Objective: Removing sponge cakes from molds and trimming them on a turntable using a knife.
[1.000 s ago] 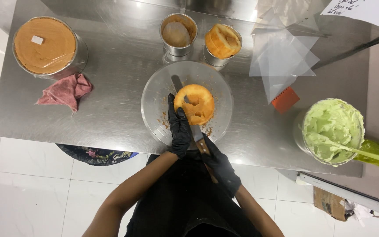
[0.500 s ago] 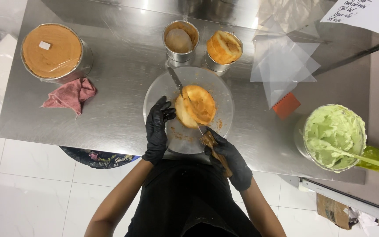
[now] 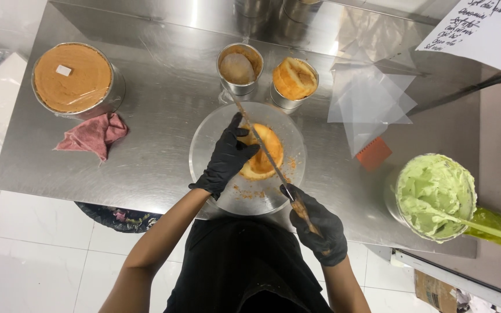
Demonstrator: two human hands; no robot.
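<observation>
Small orange cake (image 3: 262, 152) sitting on round glass turntable (image 3: 215, 174), tabletop (image 3: 158, 87) centre. Since a second ago: left hand (image 3: 226, 157) moving from front edge to cake's left side, fingers curled, pressing on it; long knife (image 3: 262, 148) now lying across cake top, slicing looks underway. Right hand (image 3: 319, 227) closed on wooden handle. Crumbs on glass. Count: one cake, one knife, two small tins, one big tin of orange batter (image 3: 73, 78), one green cream bowl (image 3: 436, 194), one pink cloth (image 3: 91, 134).

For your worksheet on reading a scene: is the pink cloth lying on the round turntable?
No, the pink cloth lies on the steel table, beside the large cake tin.
</observation>
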